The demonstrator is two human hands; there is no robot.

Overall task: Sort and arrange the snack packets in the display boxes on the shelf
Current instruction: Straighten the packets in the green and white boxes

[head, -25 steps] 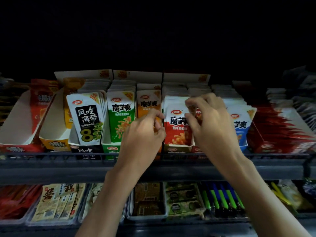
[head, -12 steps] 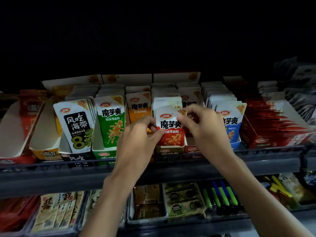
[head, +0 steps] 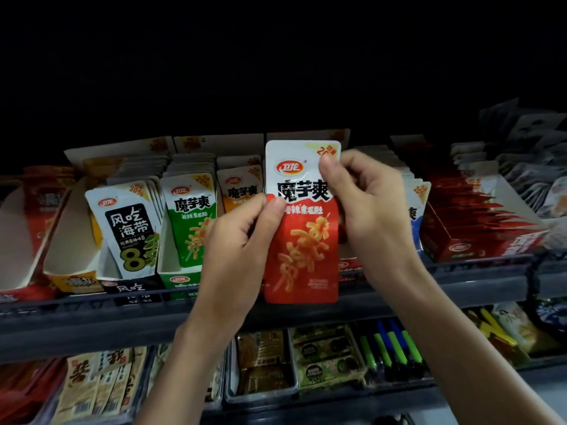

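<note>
A red-and-white snack packet [head: 302,246] hangs upright in front of the shelf, lifted clear of its box. My left hand [head: 236,237] pinches its left edge and my right hand [head: 371,207] pinches its upper right edge. Behind stand display boxes in a row: a black-and-white seaweed packet [head: 127,228], green packets [head: 191,216], orange packets [head: 237,190] and blue packets [head: 417,210], partly hidden by my right hand. The red packets' own box is mostly hidden behind the held packet and my hands.
A dark shelf rail [head: 92,305] runs across the front. Nearly empty boxes [head: 70,250] sit at the left, and a red carton [head: 478,237] of red packets at the right. The lower shelf holds trays of snacks [head: 92,384] and green and blue sticks [head: 389,348].
Both hands have pulled the front red packet up and out of its box toward me; it now hangs in front of the rail. The camera view has shifted closer.
</note>
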